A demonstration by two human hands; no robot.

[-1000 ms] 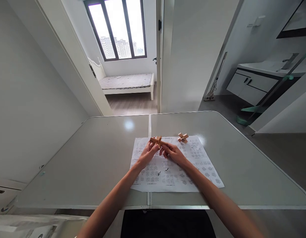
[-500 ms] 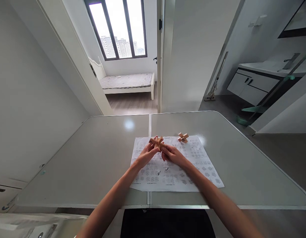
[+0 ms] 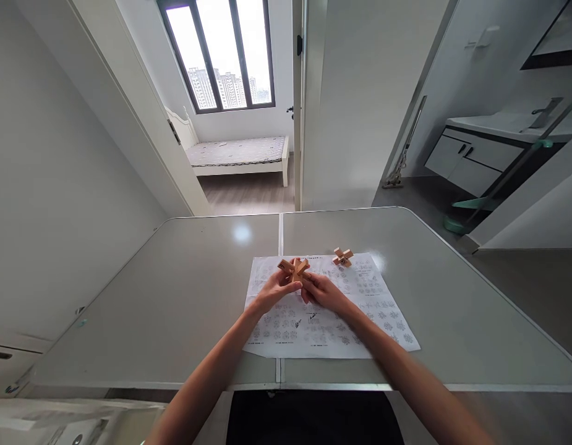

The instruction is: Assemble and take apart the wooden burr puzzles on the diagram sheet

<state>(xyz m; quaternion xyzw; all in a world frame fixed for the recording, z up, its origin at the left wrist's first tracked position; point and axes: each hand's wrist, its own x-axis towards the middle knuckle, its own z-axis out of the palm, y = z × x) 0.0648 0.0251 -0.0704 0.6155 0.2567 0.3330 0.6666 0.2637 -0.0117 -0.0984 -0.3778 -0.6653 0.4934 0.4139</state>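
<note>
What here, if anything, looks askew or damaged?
Nothing looks damaged. The sheet lies slightly askew on the table, across its seam. Both hands, left and right, hold a wooden puzzle above it.

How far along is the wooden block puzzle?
Looks done: perhaps two entries, going by dark ticks on the printed sheet.
In hand: crossed wooden blocks, between left hand and right hand.
Left: likely the unticked diagrams; can't tell whether the far block cluster is finished.

Both hands, the left (image 3: 277, 290) and the right (image 3: 325, 292), are bare, with no sleeve showing along either forearm, and plain black clothing (image 3: 313, 419) covers the lap.
</note>
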